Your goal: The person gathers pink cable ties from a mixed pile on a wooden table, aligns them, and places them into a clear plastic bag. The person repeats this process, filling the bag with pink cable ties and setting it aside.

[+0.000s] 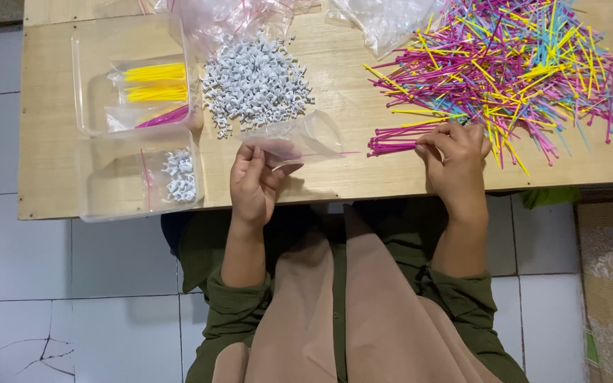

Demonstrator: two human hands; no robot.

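Seen from above, a person in olive sleeves sits at a pale wooden tabletop (335, 181). The left hand (253, 181), near the centre of the view, pinches the edge of a small clear plastic bag (299, 140) between thumb and fingers, the bag's open mouth lying toward 3 o'clock. The right hand (455, 152), at 3 o'clock from the bag, has its fingers closed on a bunch of magenta cable ties (391, 142) whose tips point at the bag, close to it but not yet inside. At 1 o'clock from that hand spreads a large loose heap of mixed cable ties (526, 64) in pink, yellow and blue. At 12 o'clock from the left hand sits a pile of small white clips (255, 85). At 10 o'clock stands a clear tray (90, 78) holding bagged yellow and pink ties, and at 9 o'clock a second clear tray (108, 191) holding a bag of white clips. Crumpled empty bags (384, 21) lie along the far edge.
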